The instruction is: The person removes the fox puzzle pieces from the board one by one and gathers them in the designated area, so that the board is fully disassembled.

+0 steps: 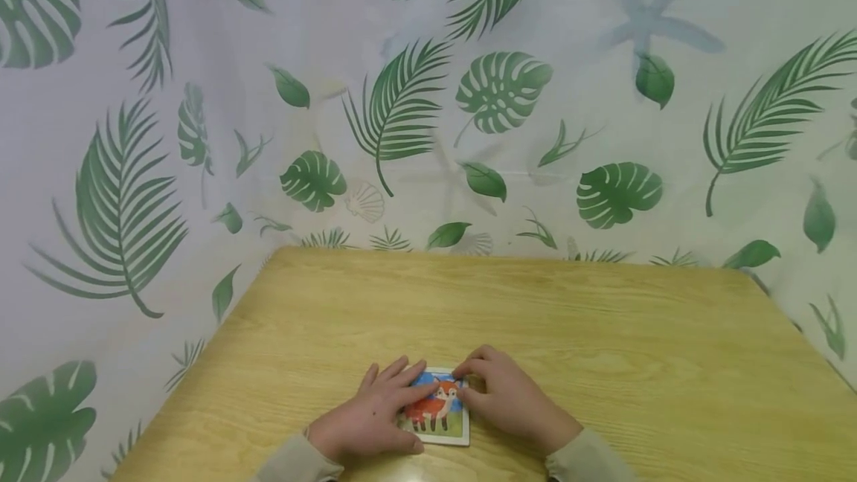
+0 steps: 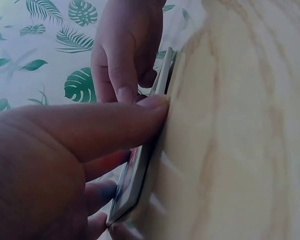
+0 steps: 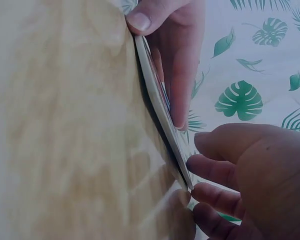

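A small square picture puzzle point(image 1: 455, 434) with a white border shows an orange fox on grass under a blue sky; it lies on the table. My left hand point(image 1: 378, 411) rests across its left side with fingers spread and fairly straight, the index finger over the fox and the thumb point(image 2: 135, 120) at the near edge. My right hand point(image 1: 505, 396) is at the upper right corner, its thumb and index fingertips at the border with a gap between them. In the right wrist view the puzzle's edge point(image 3: 157, 102) is seen side-on, fingertips beside it. Part of the picture is hidden by my left hand.
The light wooden table point(image 1: 602, 341) extends around the puzzle, its far edge meeting a white cloth point(image 1: 415, 13) printed with green leaves. That cloth also hangs along the left side. Beige sleeves point(image 1: 297, 460) cover both wrists.
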`<state>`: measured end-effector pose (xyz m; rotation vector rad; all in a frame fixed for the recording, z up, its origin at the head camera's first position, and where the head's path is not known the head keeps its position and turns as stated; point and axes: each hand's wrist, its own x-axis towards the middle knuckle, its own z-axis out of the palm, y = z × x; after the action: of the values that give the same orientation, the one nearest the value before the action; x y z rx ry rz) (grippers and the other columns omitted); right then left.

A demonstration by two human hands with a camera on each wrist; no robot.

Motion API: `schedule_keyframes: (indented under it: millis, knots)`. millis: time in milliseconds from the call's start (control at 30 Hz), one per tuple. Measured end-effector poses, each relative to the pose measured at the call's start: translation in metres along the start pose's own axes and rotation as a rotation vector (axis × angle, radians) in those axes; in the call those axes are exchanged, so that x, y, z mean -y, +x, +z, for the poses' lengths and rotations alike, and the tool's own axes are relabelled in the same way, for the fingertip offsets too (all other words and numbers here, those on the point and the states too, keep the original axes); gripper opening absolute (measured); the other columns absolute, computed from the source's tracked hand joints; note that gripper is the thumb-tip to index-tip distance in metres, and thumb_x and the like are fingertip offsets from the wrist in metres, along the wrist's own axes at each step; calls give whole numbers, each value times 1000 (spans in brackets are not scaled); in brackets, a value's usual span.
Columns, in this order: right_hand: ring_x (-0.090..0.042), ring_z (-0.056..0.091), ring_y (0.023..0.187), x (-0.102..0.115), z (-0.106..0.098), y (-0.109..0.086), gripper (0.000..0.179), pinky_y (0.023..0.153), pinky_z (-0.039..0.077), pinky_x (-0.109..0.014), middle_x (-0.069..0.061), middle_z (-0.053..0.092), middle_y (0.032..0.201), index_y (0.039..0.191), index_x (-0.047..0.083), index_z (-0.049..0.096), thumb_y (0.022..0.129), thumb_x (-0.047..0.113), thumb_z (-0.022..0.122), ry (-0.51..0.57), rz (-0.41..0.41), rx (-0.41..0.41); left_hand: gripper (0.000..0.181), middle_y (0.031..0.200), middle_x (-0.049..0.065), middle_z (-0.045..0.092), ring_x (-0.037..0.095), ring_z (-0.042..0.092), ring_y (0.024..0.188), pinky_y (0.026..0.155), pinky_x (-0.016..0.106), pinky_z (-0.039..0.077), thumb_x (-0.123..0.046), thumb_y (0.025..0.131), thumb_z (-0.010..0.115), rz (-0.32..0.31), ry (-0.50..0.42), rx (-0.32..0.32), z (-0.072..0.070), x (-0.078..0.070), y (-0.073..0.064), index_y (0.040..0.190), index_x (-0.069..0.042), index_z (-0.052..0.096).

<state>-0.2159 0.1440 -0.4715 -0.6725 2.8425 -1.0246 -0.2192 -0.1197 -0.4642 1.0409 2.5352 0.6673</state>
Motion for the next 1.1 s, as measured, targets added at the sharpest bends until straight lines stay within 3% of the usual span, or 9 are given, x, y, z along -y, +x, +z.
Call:
schedule_keyframes:
  millis: [533, 733, 1100]
  knots:
    - [-18, 58, 101, 5, 0, -1, 22, 89, 51, -47, 3, 54, 114, 110, 15, 74, 92, 29, 74, -91, -8, -5, 82, 169, 3, 14, 35, 2, 154, 114, 69, -1, -54, 88, 70, -8, 7, 12, 1, -1, 1, 159, -30, 35]
    - [-17, 58, 98, 10, 6, -2, 18, 88, 52, -46, 3, 52, 112, 107, 17, 74, 92, 28, 74, -87, 68, 0, 82, 169, 2, 15, 34, 1, 154, 115, 69, -3, -52, 88, 72, -24, -40, 25, 2, -3, -4, 158, -30, 36]
    - [-12, 52, 79, 16, 12, 6, 19, 74, 50, -38, 5, 52, 95, 102, 17, 72, 91, 32, 76, -131, 116, -66, 82, 169, 1, 14, 32, 2, 154, 115, 67, -2, -51, 89, 72, -4, -5, 2, 0, 0, -4, 159, -30, 35]
